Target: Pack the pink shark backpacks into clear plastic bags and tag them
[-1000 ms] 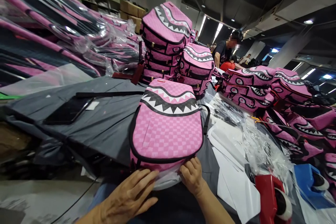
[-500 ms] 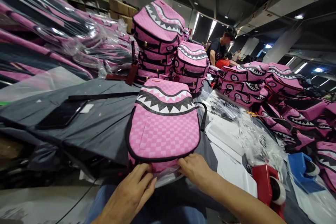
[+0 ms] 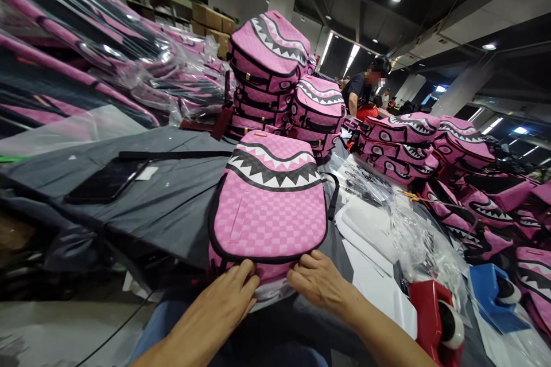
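A pink checkered backpack (image 3: 271,218) with a black-and-white shark-tooth band lies front side up on the grey-covered table, its bottom end towards me. My left hand (image 3: 224,298) is closed on the left part of that bottom end, fingertips just below the black piping. On the right part, my right hand (image 3: 322,284) grips with curled fingers, the thumb tucked under and partly hidden. Between the hands, clear plastic (image 3: 271,292) shows beneath the bag's near edge. A black strap (image 3: 333,195) sticks out on the bag's right side.
Stacked pink backpacks (image 3: 267,57) stand behind, with more (image 3: 400,146) to the right. Plastic-wrapped bags (image 3: 86,28) are piled at left. A dark tablet (image 3: 105,180) lies on the grey cover (image 3: 172,200). Red (image 3: 424,315) and blue (image 3: 493,298) tape dispensers sit at right. A person (image 3: 361,89) stands farther back.
My left fingers have shifted slightly up and right along the backpack's bottom end. My right hand has stayed at its corner with the fingers curled more. The view has moved a little.
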A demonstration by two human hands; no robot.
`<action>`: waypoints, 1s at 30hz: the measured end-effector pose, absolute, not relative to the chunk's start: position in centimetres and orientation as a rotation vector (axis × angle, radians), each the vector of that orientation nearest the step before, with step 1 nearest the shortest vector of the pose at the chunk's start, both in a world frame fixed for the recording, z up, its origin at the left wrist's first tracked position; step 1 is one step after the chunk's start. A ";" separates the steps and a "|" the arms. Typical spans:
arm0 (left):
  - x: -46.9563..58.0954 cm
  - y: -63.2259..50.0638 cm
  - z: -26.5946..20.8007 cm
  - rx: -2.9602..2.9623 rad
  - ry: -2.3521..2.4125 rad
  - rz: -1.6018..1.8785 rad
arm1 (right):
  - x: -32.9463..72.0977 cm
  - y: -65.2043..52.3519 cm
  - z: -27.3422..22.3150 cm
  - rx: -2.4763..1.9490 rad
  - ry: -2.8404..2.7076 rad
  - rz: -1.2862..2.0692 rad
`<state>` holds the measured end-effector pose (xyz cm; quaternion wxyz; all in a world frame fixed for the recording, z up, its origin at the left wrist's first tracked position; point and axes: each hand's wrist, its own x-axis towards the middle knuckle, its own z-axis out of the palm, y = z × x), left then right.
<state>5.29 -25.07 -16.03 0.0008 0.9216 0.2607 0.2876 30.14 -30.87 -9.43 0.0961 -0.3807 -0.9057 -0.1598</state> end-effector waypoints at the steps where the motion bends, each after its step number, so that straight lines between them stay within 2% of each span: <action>1: 5.3 -25.1 -16.0 2.913 0.796 0.913 | 30.0 -30.8 -9.2 -1.184 -2.712 -0.454; 6: 5.5 -24.8 -15.1 2.936 0.418 1.073 | 29.2 -30.9 -8.1 -1.277 -2.772 -0.487; 11: 5.2 -23.3 -15.0 2.698 0.423 0.572 | 29.5 -30.6 -7.4 -1.261 -2.857 -0.371; 16: 4.7 -23.1 -14.2 2.634 0.386 0.941 | 29.8 -30.8 -6.2 -1.177 -2.896 -0.347; 23: 5.0 -23.3 -12.8 2.574 0.267 0.901 | 29.4 -30.3 -5.9 -0.877 -3.021 -0.402; 30: 4.1 -23.2 -11.7 3.006 -0.180 1.096 | 29.8 -29.9 -6.4 -0.825 -3.071 -0.423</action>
